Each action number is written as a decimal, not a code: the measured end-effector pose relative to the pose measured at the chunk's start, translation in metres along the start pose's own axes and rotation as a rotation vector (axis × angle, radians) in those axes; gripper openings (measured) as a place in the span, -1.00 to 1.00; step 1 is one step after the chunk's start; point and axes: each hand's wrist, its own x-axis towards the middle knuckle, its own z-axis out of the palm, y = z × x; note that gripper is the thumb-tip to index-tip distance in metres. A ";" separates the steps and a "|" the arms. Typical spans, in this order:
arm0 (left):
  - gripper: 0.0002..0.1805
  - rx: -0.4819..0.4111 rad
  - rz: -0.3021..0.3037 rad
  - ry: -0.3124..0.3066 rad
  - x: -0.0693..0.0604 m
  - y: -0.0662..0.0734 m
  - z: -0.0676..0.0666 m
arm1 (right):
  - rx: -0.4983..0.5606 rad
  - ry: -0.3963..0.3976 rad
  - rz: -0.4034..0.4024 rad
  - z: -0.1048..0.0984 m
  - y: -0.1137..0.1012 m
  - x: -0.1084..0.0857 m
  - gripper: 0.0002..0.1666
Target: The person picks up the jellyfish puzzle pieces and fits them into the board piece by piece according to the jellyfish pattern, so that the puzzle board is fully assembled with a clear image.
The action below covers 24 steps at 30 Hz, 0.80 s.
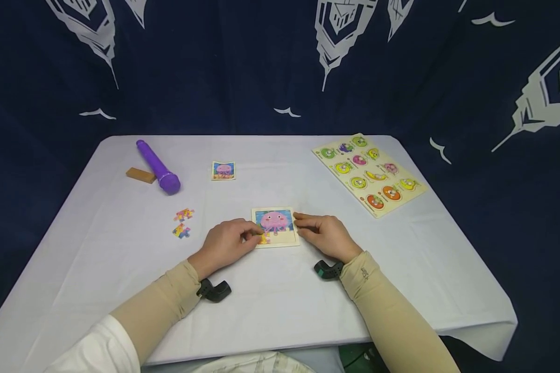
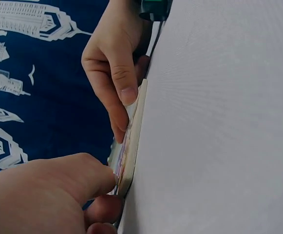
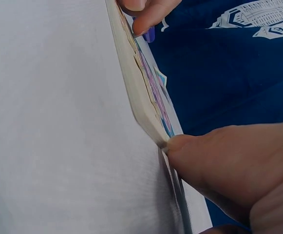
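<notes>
A small square jigsaw puzzle board lies on the table between both hands, its upper part filled with a pink octopus picture and its lower right bare. At its lower left, the thumb and index finger of my left hand pinch a yellow-orange puzzle piece, partly hidden by the fingertips. My right hand rests against the board's right edge, its fingers fairly straight; in the right wrist view the thumb touches the near corner. Two loose colourful puzzle pieces lie to the left.
Behind the board lies a small octopus picture card. A purple toy microphone and a brown wooden block are at the back left. A fruit picture board lies at the back right. White cloth covers the table.
</notes>
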 end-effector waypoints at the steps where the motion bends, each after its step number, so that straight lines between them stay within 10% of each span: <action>1: -0.88 0.001 -0.002 0.002 0.000 0.000 0.000 | 0.001 0.000 0.000 0.000 0.000 0.000 -0.66; 15: -0.74 -0.070 -0.072 0.062 -0.006 0.003 -0.018 | 0.016 0.000 0.016 -0.001 0.001 -0.002 -0.66; 24: -0.64 0.251 -0.433 0.222 -0.016 -0.026 -0.081 | 0.028 -0.004 0.012 -0.001 0.001 -0.001 -0.65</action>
